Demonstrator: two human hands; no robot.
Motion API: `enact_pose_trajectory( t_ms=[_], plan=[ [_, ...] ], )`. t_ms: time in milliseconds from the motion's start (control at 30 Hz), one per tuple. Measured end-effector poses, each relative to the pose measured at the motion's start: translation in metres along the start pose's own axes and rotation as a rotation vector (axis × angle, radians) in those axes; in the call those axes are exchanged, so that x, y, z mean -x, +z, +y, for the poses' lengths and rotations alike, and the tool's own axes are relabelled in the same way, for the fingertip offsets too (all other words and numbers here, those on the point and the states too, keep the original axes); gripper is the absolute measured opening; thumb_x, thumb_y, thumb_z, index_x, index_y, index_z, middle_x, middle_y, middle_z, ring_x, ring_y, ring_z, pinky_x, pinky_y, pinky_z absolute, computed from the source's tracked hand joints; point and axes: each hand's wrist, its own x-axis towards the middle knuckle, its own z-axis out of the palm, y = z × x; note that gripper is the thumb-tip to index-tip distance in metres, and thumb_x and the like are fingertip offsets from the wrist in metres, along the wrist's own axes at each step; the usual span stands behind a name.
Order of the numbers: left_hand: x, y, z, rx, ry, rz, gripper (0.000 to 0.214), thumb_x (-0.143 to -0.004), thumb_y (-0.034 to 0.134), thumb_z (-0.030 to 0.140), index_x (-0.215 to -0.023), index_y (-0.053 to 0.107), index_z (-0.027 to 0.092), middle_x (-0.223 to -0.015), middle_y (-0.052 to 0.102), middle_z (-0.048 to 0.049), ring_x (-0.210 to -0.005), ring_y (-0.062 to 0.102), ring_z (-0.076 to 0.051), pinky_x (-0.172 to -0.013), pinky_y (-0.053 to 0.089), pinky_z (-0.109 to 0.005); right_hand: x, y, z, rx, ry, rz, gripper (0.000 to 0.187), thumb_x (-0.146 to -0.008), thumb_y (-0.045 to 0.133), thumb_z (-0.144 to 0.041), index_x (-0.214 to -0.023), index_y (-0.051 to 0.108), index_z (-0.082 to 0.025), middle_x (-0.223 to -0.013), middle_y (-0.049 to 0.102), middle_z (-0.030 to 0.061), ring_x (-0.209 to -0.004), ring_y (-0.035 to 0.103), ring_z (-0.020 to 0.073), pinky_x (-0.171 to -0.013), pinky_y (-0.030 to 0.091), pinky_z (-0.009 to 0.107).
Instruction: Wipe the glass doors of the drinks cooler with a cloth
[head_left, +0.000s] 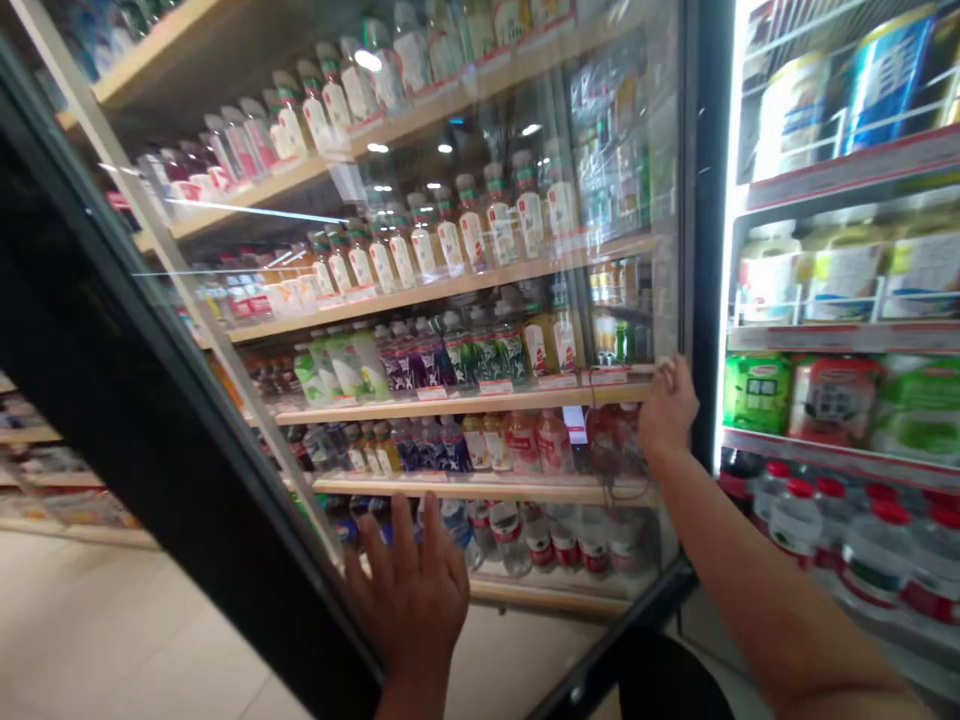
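Observation:
A glass cooler door [450, 390] with a dark frame [707, 300] stands swung open in front of me. My left hand [416, 580] is in front of the lower glass, palm toward it, fingers spread; whether it touches the pane I cannot tell. Up at the far right side of the glass, beside the dark frame, is my right hand [670, 410], its fingers curled closed. Anything inside those fingers is too small or hidden to make out. Rows of bottles [480, 345] show through the pane, partly mixed with reflections.
Right of the door, lit cooler shelves [840, 335] hold cans, bottles and green and red packs [836, 400]. Red-capped water bottles [874, 550] stand low there. Wooden shelf edges [450, 405] run behind the glass. Pale floor tiles [127, 620] lie at lower left.

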Motion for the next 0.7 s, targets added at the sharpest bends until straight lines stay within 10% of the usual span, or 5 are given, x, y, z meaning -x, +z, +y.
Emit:
enact_pose_trajectory(
  t_ms=[333, 700],
  plan=[
    [0.001, 0.000, 0.002, 0.015, -0.009, 0.010, 0.079, -0.090, 0.065, 0.017, -0.159, 0.026, 0.022, -0.162, 0.034, -0.0138, -0.156, 0.010, -0.031, -0.125, 0.013, -0.055, 0.113, 0.039, -0.130, -0.034, -0.650, -0.268, 0.053, -0.099, 0.044, -0.017, -0.151, 0.044, -0.027, -0.149, 0.055, 0.0075, -0.143, 0.045, 0.0217, -0.119, 0.037, 0.050],
    [0.003, -0.001, 0.003, 0.031, -0.018, 0.013, 0.078, -0.092, 0.064, 0.020, -0.159, 0.026, 0.023, -0.159, 0.038, -0.0134, -0.156, 0.011, -0.030, -0.124, 0.017, -0.056, 0.167, 0.023, -0.146, 0.005, -0.897, -0.520, 0.062, -0.095, 0.050, -0.013, -0.155, 0.039, -0.027, -0.142, 0.062, 0.0044, -0.136, 0.053, 0.0217, -0.113, 0.039, 0.041]
  ],
)
